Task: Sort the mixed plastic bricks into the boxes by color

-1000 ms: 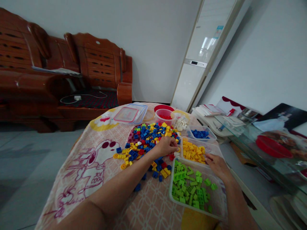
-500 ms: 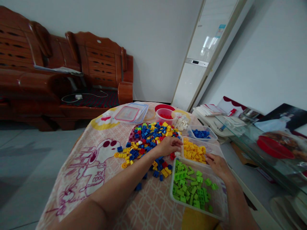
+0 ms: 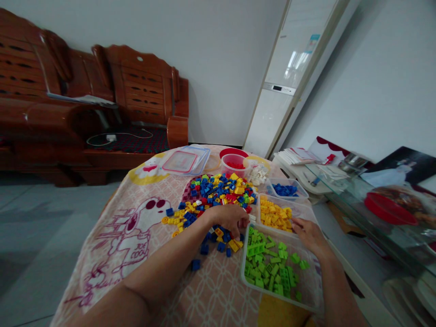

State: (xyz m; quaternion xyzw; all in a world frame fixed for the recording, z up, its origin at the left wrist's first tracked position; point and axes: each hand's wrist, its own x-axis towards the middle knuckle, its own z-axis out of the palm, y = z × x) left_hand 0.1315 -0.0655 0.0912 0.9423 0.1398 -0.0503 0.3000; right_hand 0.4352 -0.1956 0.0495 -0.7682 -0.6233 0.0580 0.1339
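My left hand [image 3: 232,219] is over the near right part of a mixed pile of toy bricks [image 3: 218,190]. Its fingers bend down, somewhat apart, close to some yellow bricks [image 3: 234,245]; nothing shows in them. My right hand [image 3: 309,235] stays at the front rim of the clear plastic box [image 3: 304,210] of yellow bricks [image 3: 274,214], its fingers closed on the edge. Nearer to me, touching that box, stands a larger clear box [image 3: 248,285] with light green bricks [image 3: 269,263]. Blue bricks [image 3: 285,190] lie in a smaller box behind.
Behind the pile stand a tub [image 3: 234,171] of red bricks and a heap of white bricks [image 3: 258,174]. Flat lids [image 3: 185,161] lie at the table's far edge. A cluttered glass shelf [image 3: 354,200] runs along the right. Wooden chairs [image 3: 143,95] stand at the back left.
My left hand has moved from the yellow box's left edge down and left onto the near part of the pile. My right hand has kept its place.
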